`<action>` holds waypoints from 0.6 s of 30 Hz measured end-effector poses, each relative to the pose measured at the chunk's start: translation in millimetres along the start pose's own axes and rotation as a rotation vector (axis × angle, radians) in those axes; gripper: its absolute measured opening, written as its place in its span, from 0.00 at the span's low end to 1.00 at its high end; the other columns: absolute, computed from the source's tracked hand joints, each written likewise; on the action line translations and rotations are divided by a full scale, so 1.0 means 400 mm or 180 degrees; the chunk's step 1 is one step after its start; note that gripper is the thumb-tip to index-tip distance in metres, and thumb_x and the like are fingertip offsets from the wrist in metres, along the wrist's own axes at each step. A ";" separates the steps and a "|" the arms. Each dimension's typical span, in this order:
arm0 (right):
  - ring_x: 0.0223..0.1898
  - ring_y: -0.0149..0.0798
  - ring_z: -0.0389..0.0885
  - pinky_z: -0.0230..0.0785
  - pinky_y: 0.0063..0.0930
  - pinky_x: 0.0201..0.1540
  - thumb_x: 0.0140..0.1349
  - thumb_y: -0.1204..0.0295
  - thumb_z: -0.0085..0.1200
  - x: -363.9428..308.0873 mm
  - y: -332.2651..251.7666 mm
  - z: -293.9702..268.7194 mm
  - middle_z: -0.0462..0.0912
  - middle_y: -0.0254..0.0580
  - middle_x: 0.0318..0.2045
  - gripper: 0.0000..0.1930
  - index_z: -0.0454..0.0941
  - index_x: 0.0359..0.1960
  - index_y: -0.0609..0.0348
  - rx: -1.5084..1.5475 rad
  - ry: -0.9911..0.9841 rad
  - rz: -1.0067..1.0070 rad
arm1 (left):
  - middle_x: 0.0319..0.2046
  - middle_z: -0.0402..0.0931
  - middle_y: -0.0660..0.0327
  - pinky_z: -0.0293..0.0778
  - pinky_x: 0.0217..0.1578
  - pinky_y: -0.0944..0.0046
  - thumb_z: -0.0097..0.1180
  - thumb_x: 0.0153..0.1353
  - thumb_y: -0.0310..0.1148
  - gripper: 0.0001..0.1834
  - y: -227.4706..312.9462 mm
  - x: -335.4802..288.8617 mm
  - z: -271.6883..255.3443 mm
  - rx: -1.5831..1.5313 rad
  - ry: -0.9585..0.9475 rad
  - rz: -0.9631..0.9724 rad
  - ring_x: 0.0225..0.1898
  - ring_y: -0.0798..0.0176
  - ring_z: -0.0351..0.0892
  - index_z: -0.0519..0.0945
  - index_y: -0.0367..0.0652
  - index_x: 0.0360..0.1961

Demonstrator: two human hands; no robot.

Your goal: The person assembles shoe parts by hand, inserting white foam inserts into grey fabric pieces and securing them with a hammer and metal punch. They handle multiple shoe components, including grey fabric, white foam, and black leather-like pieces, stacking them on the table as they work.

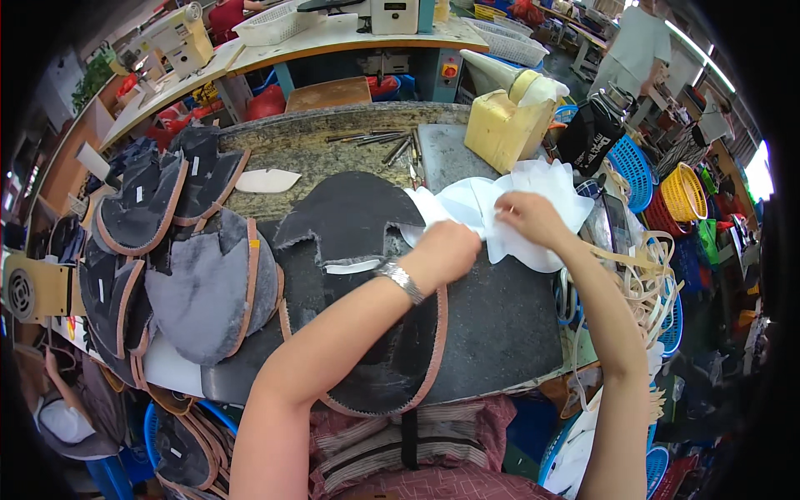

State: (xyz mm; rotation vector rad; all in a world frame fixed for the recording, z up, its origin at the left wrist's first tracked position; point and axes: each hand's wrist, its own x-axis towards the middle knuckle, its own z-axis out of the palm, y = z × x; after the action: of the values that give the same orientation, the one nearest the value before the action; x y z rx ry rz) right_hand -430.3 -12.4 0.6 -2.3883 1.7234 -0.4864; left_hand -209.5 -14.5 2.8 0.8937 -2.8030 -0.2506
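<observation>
My left hand [451, 252], with a metal-band watch on its wrist, is closed on a thin white sheet piece [429, 218]. Just to its right, my right hand [532, 219] has its fingers curled and pinched at the white sheets. More fanned white sheet pieces [542, 185] lie beneath it. A dark grey cut piece [354, 210] with a notched lower edge lies beside my left hand, a white strip under its edge. Below my left forearm is a black curved shoe-like piece [392, 367] with a pinkish stitched border, partly hidden.
Several dark pieces with pinkish edging [200, 283] are piled at left. A white cut shape [267, 181] and thin tools [398, 150] lie at the back. A yellowish block [507, 129] stands back right, near tangled beige strips [646, 287] and blue baskets [631, 171]. Sewing machines stand beyond.
</observation>
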 end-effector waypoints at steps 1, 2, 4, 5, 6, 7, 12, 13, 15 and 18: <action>0.35 0.42 0.80 0.71 0.34 0.39 0.55 0.67 0.55 -0.012 -0.022 0.001 0.81 0.44 0.31 0.11 0.79 0.36 0.58 0.0032 -0.0192 0.0213 | 0.21 0.78 0.48 0.76 0.32 0.55 0.52 0.48 0.31 0.08 -0.044 -0.002 0.011 -0.0507 0.0546 -0.0125 0.27 0.46 0.80 0.80 0.38 0.23; 0.37 0.42 0.80 0.71 0.34 0.41 0.56 0.65 0.55 -0.027 -0.044 -0.002 0.82 0.45 0.31 0.11 0.80 0.37 0.58 0.0053 -0.0382 0.0456 | 0.22 0.80 0.52 0.75 0.30 0.61 0.53 0.51 0.30 0.08 -0.066 -0.005 -0.022 -0.0915 0.1146 -0.0109 0.25 0.55 0.81 0.81 0.37 0.26; 0.39 0.39 0.80 0.70 0.32 0.43 0.59 0.64 0.53 -0.043 -0.063 -0.008 0.82 0.44 0.36 0.15 0.77 0.43 0.59 0.1058 -0.0151 0.0715 | 0.23 0.81 0.59 0.73 0.29 0.69 0.55 0.54 0.28 0.08 -0.078 -0.006 -0.080 -0.2678 0.1366 -0.0883 0.25 0.69 0.79 0.82 0.35 0.29; 0.40 0.38 0.80 0.70 0.30 0.44 0.60 0.63 0.53 -0.044 -0.081 -0.016 0.82 0.43 0.38 0.17 0.76 0.46 0.60 0.1556 -0.0027 0.0810 | 0.24 0.81 0.61 0.73 0.29 0.71 0.55 0.55 0.28 0.08 -0.072 -0.003 -0.086 -0.2903 0.1354 -0.0833 0.26 0.72 0.77 0.82 0.35 0.30; 0.41 0.37 0.79 0.70 0.29 0.44 0.60 0.64 0.53 -0.050 -0.108 -0.022 0.81 0.44 0.41 0.18 0.74 0.49 0.61 0.2628 0.0176 0.0963 | 0.24 0.80 0.63 0.72 0.30 0.72 0.56 0.55 0.28 0.07 -0.060 -0.004 -0.087 -0.3129 0.1335 -0.0778 0.26 0.74 0.76 0.82 0.34 0.31; 0.42 0.35 0.78 0.69 0.27 0.45 0.61 0.64 0.52 -0.043 -0.175 -0.028 0.80 0.44 0.43 0.20 0.72 0.52 0.62 0.3750 0.0350 0.1053 | 0.25 0.80 0.65 0.72 0.30 0.74 0.56 0.55 0.27 0.07 -0.057 -0.017 -0.088 -0.3307 0.1324 -0.0769 0.27 0.77 0.75 0.82 0.34 0.33; 0.43 0.28 0.74 0.67 0.22 0.45 0.59 0.70 0.54 -0.071 -0.259 -0.003 0.76 0.39 0.47 0.24 0.65 0.57 0.62 0.3900 0.0663 0.1001 | 0.28 0.81 0.63 0.73 0.33 0.73 0.58 0.55 0.28 0.08 -0.012 -0.018 -0.022 -0.3870 0.1252 -0.0872 0.29 0.75 0.76 0.82 0.34 0.34; 0.42 0.26 0.73 0.67 0.21 0.44 0.59 0.71 0.54 -0.086 -0.251 0.005 0.76 0.37 0.45 0.24 0.66 0.57 0.62 0.3652 0.0572 0.0999 | 0.29 0.81 0.62 0.73 0.33 0.73 0.59 0.54 0.28 0.09 0.000 -0.017 -0.012 -0.4124 0.1292 -0.0901 0.29 0.74 0.76 0.82 0.34 0.34; 0.38 0.22 0.70 0.65 0.18 0.40 0.56 0.75 0.54 -0.098 -0.246 0.016 0.73 0.31 0.40 0.23 0.66 0.55 0.62 0.3407 0.0484 0.1009 | 0.31 0.81 0.60 0.74 0.32 0.71 0.60 0.54 0.29 0.09 0.015 -0.021 -0.004 -0.3536 0.1634 -0.0658 0.29 0.71 0.77 0.82 0.34 0.34; 0.38 0.22 0.70 0.65 0.18 0.40 0.51 0.79 0.50 -0.107 -0.267 0.000 0.73 0.32 0.40 0.25 0.67 0.54 0.62 0.4070 0.0562 0.0949 | 0.33 0.79 0.58 0.76 0.32 0.69 0.61 0.53 0.30 0.11 0.058 -0.028 -0.022 -0.2695 0.1929 -0.0526 0.30 0.67 0.79 0.81 0.34 0.35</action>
State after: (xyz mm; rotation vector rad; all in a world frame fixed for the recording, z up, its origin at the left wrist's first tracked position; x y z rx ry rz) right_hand -347.1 62.5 26.7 -1.1788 1.1417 -1.2622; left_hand -211.2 9.8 14.7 0.7872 -1.7929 -0.9195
